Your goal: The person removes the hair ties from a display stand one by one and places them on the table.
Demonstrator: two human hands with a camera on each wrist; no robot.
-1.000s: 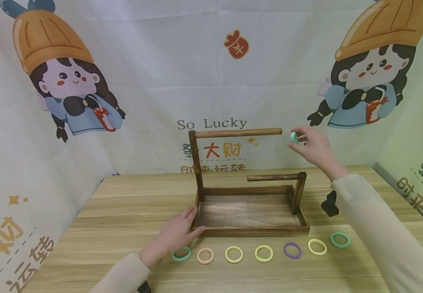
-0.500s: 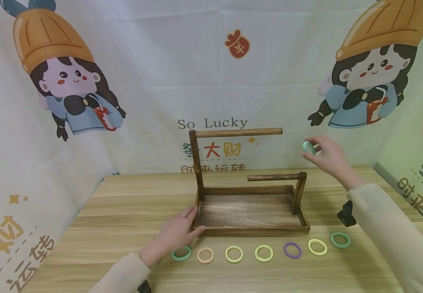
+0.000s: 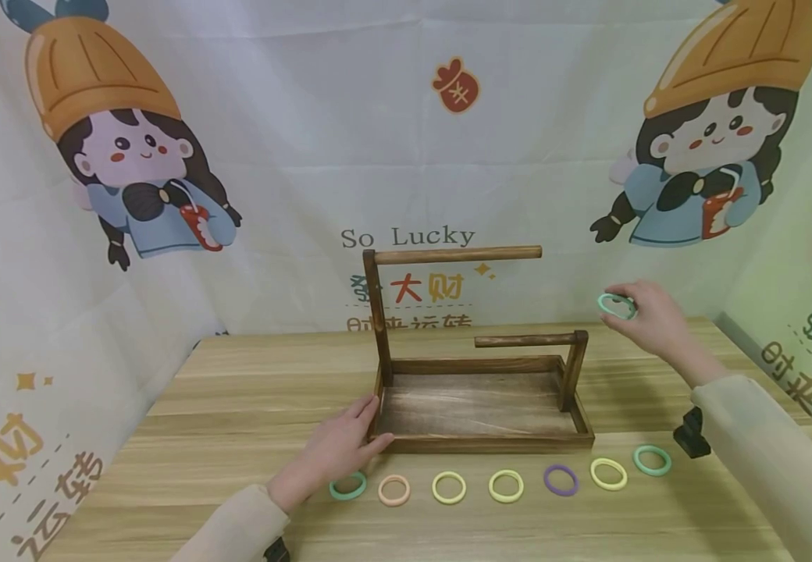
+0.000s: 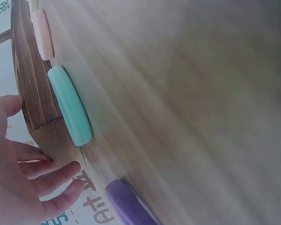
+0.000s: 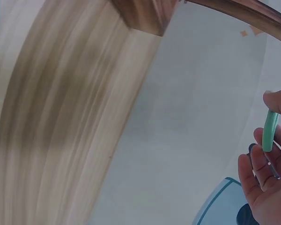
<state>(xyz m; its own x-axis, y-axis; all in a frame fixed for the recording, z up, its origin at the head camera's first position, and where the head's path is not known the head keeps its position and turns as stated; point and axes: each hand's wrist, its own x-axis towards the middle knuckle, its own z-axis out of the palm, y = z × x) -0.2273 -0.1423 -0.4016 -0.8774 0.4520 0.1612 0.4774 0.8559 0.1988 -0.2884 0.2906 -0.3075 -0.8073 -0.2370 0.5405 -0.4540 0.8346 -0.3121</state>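
Note:
My right hand (image 3: 652,316) pinches a light green ring (image 5: 269,131) between thumb and fingers. It is in the air, right of the wooden stand and above its lower bar (image 3: 528,340). The stand is a dark brown tray (image 3: 490,445) with a post at each end, each carrying a bar. From the taller left post, the upper bar (image 3: 455,255) points right. My left hand (image 3: 332,449) rests on the tray's front left corner, fingers along the end and thumb at the front. Close by it lie a green ring (image 4: 70,105) and a purple ring (image 4: 129,204), which the arm hides in the head view.
In front of the tray, several more rings lie in a row, among them a peach one (image 4: 43,35), a purple one (image 3: 547,480) and a green one (image 3: 636,460) at the right end. A printed cloth (image 3: 293,195) hangs behind the wooden table (image 3: 237,390).
My right hand has carried the light green ring right and down, away from the upper bar's free end. The ring has turned to show more of its opening. My left hand stays put.

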